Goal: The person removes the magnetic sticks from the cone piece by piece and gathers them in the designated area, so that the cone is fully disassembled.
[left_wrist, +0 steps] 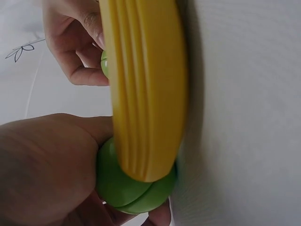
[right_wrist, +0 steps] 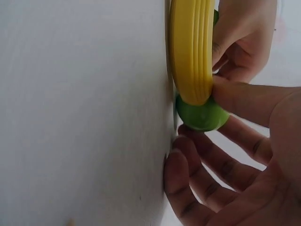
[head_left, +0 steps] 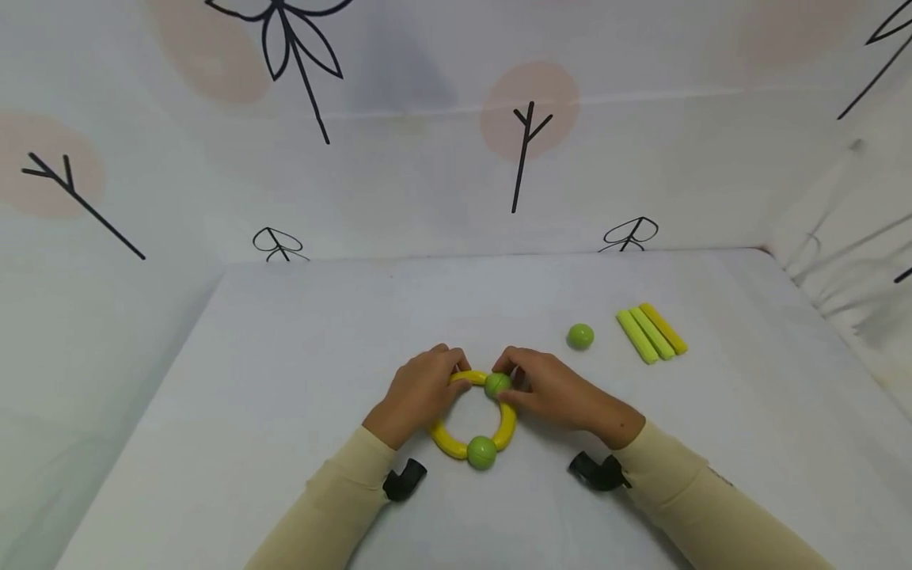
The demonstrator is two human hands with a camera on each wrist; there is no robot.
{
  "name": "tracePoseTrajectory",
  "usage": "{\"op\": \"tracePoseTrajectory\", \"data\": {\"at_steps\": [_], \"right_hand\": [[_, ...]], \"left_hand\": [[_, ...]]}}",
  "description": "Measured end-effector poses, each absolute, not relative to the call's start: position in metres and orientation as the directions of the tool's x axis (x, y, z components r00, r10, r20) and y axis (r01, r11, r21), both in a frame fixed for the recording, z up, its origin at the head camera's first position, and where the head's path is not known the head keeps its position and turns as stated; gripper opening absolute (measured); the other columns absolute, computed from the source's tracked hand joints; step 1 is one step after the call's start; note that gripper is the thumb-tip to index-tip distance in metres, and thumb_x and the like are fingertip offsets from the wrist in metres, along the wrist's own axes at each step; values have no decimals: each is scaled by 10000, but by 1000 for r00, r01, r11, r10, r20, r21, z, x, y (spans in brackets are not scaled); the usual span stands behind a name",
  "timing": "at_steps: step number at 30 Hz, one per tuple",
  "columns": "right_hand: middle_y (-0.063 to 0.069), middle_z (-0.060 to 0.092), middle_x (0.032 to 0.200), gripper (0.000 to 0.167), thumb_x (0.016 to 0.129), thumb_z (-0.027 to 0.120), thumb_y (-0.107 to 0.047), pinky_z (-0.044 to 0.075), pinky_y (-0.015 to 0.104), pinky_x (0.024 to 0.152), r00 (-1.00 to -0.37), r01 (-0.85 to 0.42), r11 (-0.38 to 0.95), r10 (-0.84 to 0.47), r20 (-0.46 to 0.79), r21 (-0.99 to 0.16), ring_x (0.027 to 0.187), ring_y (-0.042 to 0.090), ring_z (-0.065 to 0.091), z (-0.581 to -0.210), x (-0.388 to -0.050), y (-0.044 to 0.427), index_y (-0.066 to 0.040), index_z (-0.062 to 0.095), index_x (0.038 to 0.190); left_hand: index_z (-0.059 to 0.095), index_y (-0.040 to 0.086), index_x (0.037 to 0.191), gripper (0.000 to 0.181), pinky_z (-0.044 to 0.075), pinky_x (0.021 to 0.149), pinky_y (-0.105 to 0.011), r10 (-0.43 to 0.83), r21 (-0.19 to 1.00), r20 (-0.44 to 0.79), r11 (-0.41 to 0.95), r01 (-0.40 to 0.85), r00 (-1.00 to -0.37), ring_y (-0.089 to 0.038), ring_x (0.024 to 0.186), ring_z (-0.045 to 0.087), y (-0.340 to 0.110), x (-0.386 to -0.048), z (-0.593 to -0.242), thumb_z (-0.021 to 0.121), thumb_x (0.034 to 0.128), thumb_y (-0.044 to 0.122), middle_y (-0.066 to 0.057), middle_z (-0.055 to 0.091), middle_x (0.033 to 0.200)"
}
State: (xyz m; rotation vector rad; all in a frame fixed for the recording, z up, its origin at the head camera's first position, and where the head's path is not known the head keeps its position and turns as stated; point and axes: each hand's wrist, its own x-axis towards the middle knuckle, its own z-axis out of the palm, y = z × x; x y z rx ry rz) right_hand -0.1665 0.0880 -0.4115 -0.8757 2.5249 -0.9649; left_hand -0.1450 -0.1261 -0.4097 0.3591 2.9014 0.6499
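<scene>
A ring of curved yellow toy pieces joined by green balls lies on the white table. Its near ball point(head_left: 481, 452) faces me, between the left curved piece point(head_left: 449, 443) and the right one point(head_left: 507, 427). My left hand point(head_left: 425, 386) holds the ring's left side, its fingers round a green ball point(left_wrist: 124, 183) that the head view hides. With thumb and fingers, my right hand point(head_left: 547, 388) pinches the upper right green ball point(head_left: 497, 385). A short yellow arc point(head_left: 470, 378) spans the far side between both hands. In the right wrist view, that ball point(right_wrist: 202, 115) touches the end of a yellow piece point(right_wrist: 190, 52).
Beyond my right hand lies a loose green ball point(head_left: 580, 336). Right of it are two yellow-green sticks point(head_left: 636, 336) and one yellow stick point(head_left: 663, 328), side by side. A patterned white cloth wall point(head_left: 427, 182) rises behind the table.
</scene>
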Motion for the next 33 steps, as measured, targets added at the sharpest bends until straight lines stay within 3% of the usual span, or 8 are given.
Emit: {"op": "tracePoseTrajectory", "data": {"at_steps": [13, 24, 33], "right_hand": [[-45, 655, 950, 264, 871, 784, -170, 512, 247, 735, -766, -416, 591, -637, -84, -691, 826, 113, 579, -410, -168, 95, -143, 588, 1045], [-4, 652, 973, 319, 880, 766, -166, 522, 237, 731, -738, -427, 582, -667, -106, -692, 804, 95, 584, -410, -170, 99, -121, 616, 1158], [-12, 621, 879, 288, 865, 785, -211, 502, 247, 694, -748, -411, 598, -653, -120, -688, 769, 116, 556, -410, -173, 103, -142, 611, 1084]], "left_hand": [[716, 159, 1058, 176, 462, 631, -244, 218, 404, -38, 896, 184, -975, -109, 717, 537, -124, -144, -410, 732, 925, 272, 16, 627, 904], [717, 138, 1079, 183, 447, 589, -245, 184, 391, -48, 908, 151, -982, -136, 687, 526, -124, -142, -407, 724, 922, 234, -16, 639, 927], [717, 137, 1086, 185, 463, 605, -259, 168, 399, -54, 907, 133, -984, -140, 706, 543, -128, -146, -409, 720, 920, 218, -27, 638, 930]]}}
